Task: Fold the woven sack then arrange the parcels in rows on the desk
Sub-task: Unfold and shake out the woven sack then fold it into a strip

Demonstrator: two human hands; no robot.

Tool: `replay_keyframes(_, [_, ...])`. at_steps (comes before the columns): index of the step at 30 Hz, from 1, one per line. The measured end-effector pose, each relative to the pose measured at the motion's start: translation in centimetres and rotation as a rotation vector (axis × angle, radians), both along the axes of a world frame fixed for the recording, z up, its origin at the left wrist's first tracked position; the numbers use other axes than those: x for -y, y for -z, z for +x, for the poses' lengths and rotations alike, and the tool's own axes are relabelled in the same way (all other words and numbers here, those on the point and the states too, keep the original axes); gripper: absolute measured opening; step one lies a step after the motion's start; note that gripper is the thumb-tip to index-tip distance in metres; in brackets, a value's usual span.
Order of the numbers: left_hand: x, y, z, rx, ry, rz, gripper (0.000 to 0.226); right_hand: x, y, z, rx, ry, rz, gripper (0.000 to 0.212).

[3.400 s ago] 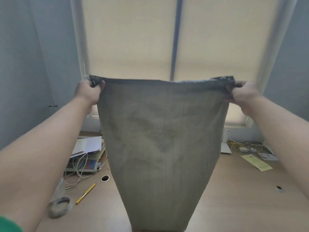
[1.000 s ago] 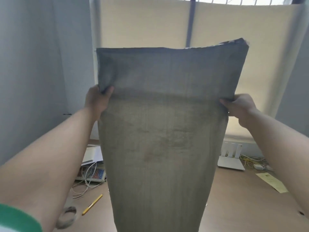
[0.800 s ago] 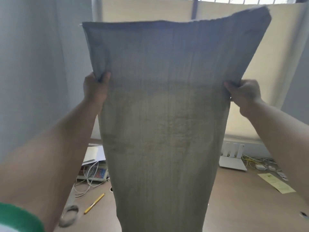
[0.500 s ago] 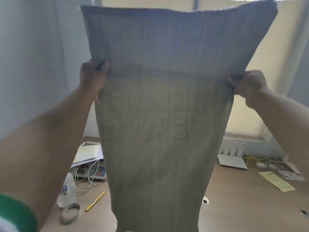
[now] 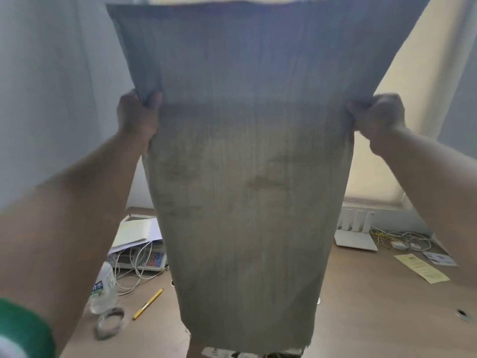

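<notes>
Woven sack (image 5: 247,189), coarse grey, hangs flat, pinched by both hands.

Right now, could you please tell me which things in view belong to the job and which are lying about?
Job: grey woven sack, gripped by left hand and right hand.
Lying about: clear plastic bottle, yellow pen, white router, yellow paper slip.

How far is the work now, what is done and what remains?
Nothing looks finished. In hand: the left hand and right hand grip the side edges of the woven sack, held up above the desk. Left: completing the fold and arranging the parcels; no rows show on the desk.
</notes>
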State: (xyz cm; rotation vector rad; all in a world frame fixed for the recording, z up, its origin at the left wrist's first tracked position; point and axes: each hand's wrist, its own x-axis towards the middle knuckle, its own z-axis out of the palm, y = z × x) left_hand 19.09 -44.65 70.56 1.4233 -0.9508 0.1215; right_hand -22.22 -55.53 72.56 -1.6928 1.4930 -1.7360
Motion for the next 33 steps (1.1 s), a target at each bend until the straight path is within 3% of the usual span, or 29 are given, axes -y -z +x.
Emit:
replay_keyframes(4, [-0.1,1.8,0.1,0.083,0.043,0.158,0.050,-0.2,3.1,-0.7,-0.067,-0.083,0.133,0.023])
replay_keyframes(10, [-0.9,-4.6,-0.8,0.020,0.031,-0.124,0.048,0.2,-3.7,-0.5,0.067,-0.054,-0.058,0.030])
replay_keyframes(16, [-0.3,0.8,-0.4,0.041,0.024,0.131,0.053,0.5,0.9,-0.5,-0.074,-0.075,0.121,0.032])
replay_keyframes(19, [-0.7,-1.5,-0.5,0.039,0.031,0.061,0.054,0.3,-1.8,-0.7,-0.057,-0.097,0.047,0.041])
replay_keyframes(23, [-0.7,-4.3,-0.9,0.003,0.030,-0.083,0.054,-0.5,-4.8,-0.3,-0.034,-0.009,-0.057,0.033])
replay_keyframes(28, [-0.5,0.7,-0.6,0.106,0.050,0.174,0.053,1.0,0.6,-0.6,-0.069,-0.077,0.117,0.027])
replay_keyframes(33, [-0.3,-3.8,-0.3,0.037,0.103,-0.078,0.050,0.2,-4.1,-0.3,-0.019,-0.073,-0.055,0.024])
